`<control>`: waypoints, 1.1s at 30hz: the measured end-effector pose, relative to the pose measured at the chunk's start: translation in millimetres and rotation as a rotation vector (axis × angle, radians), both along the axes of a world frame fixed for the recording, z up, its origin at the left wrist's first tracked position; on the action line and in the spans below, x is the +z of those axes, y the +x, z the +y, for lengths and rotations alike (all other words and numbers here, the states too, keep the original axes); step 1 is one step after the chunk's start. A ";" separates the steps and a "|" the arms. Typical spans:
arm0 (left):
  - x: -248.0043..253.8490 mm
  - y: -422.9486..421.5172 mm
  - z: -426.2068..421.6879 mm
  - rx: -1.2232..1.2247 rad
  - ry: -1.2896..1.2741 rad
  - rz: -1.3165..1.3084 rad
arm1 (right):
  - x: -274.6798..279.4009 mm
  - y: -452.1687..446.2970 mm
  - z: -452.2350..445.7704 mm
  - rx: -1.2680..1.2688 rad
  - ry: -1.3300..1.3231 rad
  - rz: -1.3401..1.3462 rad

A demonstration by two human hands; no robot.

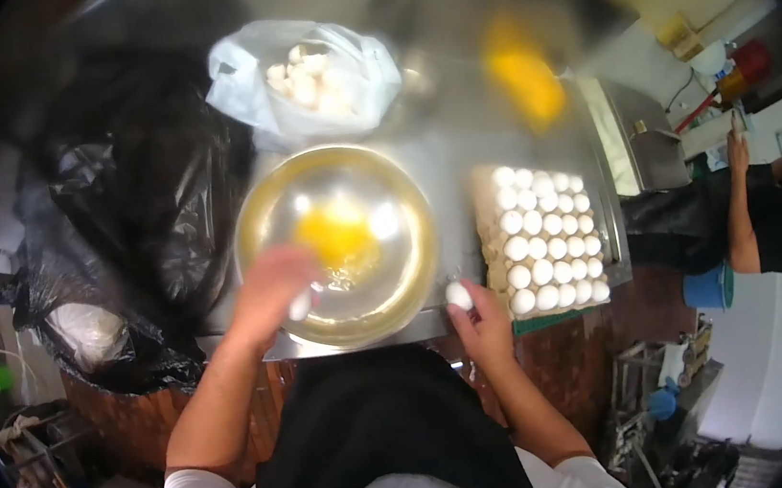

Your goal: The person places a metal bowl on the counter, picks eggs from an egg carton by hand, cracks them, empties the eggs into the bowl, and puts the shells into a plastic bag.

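Observation:
My left hand (271, 291), smeared by motion, is over the near left part of a wide metal bowl (411, 193). Its fingers are closed on a white egg (300, 305); whether the shell is whole or cracked I cannot tell. Yellow yolk and clear egg white (338, 240) lie in the bottom of the bowl. To the right of the bowl, near the table edge, my right hand (488, 329) pinches another white egg (458, 296). Just beyond that hand, a cardboard egg tray (486, 204) holds rows of white eggs (536, 249).
A white plastic bag (244, 92) with eggshells (303, 79) stands behind the bowl on the metal table (450, 189). Black plastic bags (145, 204) cover the left side. At the right, another person (778, 210) stands near a blue bucket (707, 287).

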State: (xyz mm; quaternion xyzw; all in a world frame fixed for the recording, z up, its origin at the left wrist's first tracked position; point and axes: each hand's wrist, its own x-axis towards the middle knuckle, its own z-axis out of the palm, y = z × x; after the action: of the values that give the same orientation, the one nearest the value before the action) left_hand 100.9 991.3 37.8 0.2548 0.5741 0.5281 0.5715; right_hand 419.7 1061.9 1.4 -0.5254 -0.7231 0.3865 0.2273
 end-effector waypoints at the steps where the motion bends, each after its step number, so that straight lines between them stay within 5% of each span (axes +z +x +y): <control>1: -3.7 -1.9 -0.5 -0.078 0.045 0.051 | 5.6 -4.1 2.0 0.007 0.070 0.016; 6: 14.6 15.2 6.0 -0.185 0.068 0.160 | 13.0 -5.7 5.3 0.059 0.199 -0.042; 9: 10.6 15.5 7.1 -0.202 0.075 0.197 | -16.3 7.3 2.8 0.192 0.331 -0.299; 12: 1.8 15.8 1.9 -0.204 0.065 0.242 | -9.2 -0.1 11.5 0.173 0.504 -0.195; 18: -1.0 25.8 5.8 -0.275 0.177 0.346 | 54.8 -31.9 33.8 -0.108 -0.760 0.665; 33: 28.2 37.7 22.6 -0.105 0.309 0.593 | 46.5 -125.9 21.6 0.144 -0.619 0.522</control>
State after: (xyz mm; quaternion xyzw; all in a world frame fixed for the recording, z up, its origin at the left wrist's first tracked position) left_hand 138.5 1013.9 66.0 0.5100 0.6149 0.4815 0.3605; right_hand 293.8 1083.4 47.9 -0.4014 -0.5255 0.7211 0.2068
